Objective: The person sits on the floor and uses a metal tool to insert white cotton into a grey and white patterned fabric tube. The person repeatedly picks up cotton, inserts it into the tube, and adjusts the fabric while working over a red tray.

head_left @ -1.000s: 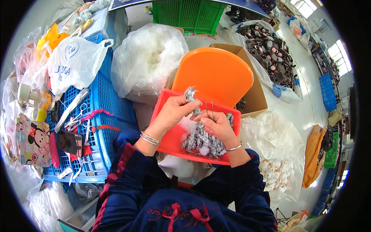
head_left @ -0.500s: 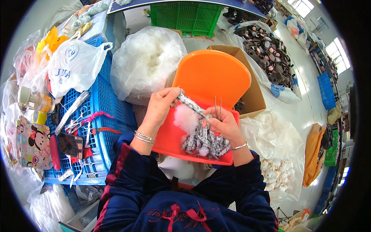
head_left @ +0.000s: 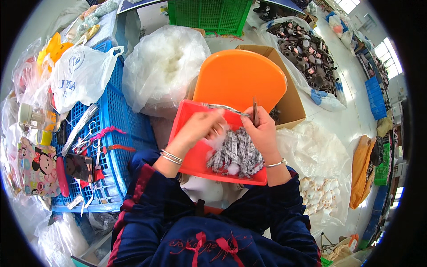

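Note:
A red tray (head_left: 184, 162) lies in front of me, holding a heap of grey-and-white knitted strips (head_left: 240, 153) and a tuft of white stuffing (head_left: 216, 142). My left hand (head_left: 200, 129), slightly blurred, is over the left part of the tray, its fingers curled into the stuffing. Above the heap, my right hand (head_left: 262, 129) is closed on one end of a narrow grey knitted strip (head_left: 224, 107); the strip's other end hangs free to the left. Slim metal tweezers (head_left: 255, 109) stick up from the same hand.
An orange stool seat (head_left: 240, 80) stands beyond the tray, before a cardboard box (head_left: 291, 107). A bag of white stuffing (head_left: 164, 66) is at far left. Scissors and a phone (head_left: 80, 167) lie on a blue crate (head_left: 118, 147). Dark plush parts (head_left: 307, 58) fill a sack at far right.
My left hand has let go of the knitted strip and moved down and right to the stuffing. The right hand has risen slightly, still holding the strip and tweezers.

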`<control>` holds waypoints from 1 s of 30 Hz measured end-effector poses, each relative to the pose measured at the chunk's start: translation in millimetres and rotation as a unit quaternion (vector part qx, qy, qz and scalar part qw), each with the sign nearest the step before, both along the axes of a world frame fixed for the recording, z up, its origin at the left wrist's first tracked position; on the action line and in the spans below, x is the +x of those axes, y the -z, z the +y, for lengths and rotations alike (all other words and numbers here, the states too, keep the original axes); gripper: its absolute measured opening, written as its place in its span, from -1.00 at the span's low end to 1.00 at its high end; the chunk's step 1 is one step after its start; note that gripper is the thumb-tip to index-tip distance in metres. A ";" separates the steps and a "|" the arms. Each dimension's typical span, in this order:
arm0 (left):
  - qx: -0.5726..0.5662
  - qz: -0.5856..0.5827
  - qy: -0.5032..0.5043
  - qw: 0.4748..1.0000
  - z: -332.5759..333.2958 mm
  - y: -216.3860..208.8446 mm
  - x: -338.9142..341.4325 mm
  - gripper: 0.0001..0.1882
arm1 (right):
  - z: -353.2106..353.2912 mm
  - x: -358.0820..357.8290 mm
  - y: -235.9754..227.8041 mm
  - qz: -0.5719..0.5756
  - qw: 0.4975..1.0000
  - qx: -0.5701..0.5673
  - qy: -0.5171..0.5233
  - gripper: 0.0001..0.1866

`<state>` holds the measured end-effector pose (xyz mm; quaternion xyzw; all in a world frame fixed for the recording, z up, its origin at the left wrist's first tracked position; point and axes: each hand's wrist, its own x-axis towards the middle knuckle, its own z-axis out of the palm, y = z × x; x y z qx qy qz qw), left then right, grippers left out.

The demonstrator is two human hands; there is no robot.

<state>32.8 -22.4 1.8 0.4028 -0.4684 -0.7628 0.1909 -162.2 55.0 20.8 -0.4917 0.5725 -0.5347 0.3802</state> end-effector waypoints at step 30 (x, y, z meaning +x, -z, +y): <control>-0.114 0.074 -0.127 0.982 4.4 4.1 -4.0 -0.84 | 3.0 -17.8 12.4 0.087 0.987 0.070 -0.116 -0.82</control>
